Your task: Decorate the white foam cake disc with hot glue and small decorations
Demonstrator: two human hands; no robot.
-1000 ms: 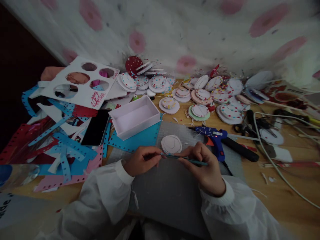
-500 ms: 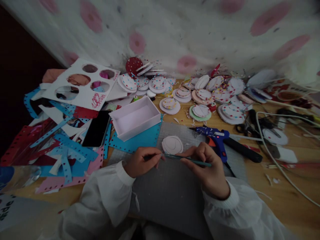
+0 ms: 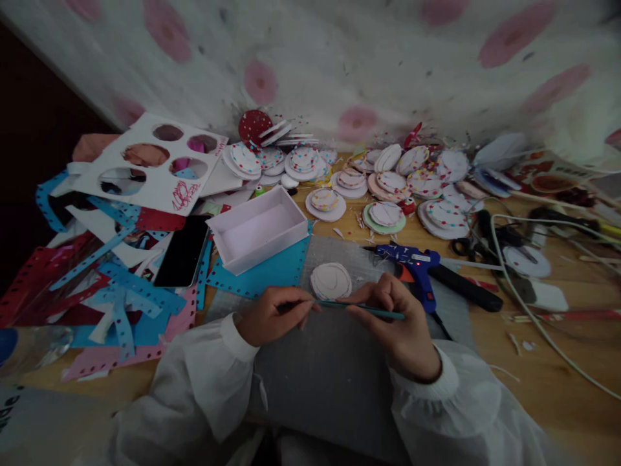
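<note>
A thin teal strip (image 3: 383,313), narrow like a rolled or edge-on piece of paper, stretches level between my two hands. My left hand (image 3: 274,316) pinches its left end between thumb and forefinger. Further right, my right hand (image 3: 400,327) grips the same strip with thumb and fingers, and its end sticks out past the palm. Just beyond the strip, a white paper disc (image 3: 330,279) with pencilled curves lies on the grey cutting mat (image 3: 325,382). Whether anything else is between the left fingertips is too small to tell.
A blue glue gun (image 3: 412,259) with its light on lies right of the mat. Behind are an open white box (image 3: 259,233) and several layered paper discs (image 3: 325,202). Paper scraps (image 3: 126,291) and a phone (image 3: 182,252) are left; a white cable (image 3: 514,278) loops at right.
The whole scene has shifted slightly left in view as the head moved. Both hands keep their hold on the teal strip, which lies almost the same way.
</note>
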